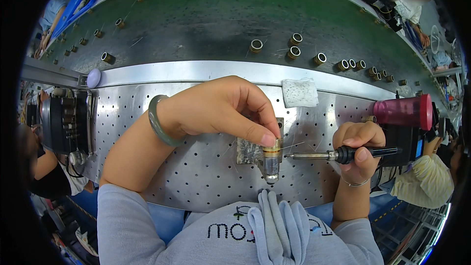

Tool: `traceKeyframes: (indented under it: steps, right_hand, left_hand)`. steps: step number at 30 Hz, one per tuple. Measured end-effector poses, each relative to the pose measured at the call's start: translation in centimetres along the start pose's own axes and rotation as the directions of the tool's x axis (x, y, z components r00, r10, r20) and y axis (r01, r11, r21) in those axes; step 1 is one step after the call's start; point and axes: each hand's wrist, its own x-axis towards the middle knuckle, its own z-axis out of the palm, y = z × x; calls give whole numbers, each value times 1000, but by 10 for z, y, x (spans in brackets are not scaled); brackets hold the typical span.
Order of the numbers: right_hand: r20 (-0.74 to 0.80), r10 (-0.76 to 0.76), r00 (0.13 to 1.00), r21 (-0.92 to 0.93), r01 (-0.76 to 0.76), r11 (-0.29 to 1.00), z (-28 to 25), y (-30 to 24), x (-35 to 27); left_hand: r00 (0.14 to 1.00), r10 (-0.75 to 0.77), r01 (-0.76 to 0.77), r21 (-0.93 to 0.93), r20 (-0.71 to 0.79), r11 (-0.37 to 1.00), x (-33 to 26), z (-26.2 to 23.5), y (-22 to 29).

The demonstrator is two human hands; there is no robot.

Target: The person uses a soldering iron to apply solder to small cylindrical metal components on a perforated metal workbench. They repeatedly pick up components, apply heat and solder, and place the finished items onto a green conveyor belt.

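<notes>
My left hand pinches a small brass-coloured cylinder between thumb and fingers. The cylinder sits at the top of a rounded metal post, part of a small metal fixture on the perforated worktop. A thin wire sticks out from the cylinder to the right. In my right hand is a soldering iron with a black handle, held level. Its tip points left and lies close beside the cylinder; whether they touch I cannot tell.
Several similar cylinders stand on the green conveyor belt beyond the worktop. A white pad lies near the metal rail. At the right are a pink translucent cup and a black box. Other people sit at both sides.
</notes>
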Motion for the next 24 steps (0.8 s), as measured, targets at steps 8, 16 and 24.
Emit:
traceKeyframes:
  steps: [8,16,24]
  right_hand:
    - [-40,74,996,20,-74,997,-2,-5,-4]
    - [-108,227,968,-65,-235,970,1,-2,6]
    - [-133,177,975,-192,-200,961,-2,12,1]
  left_hand:
    - [998,-55,52,104,23,993,-1,-1,-1]
    - [779,347,-127,410,-522,903,-13,-3,53]
    - [826,556,-217,962,90,168,83,127,114]
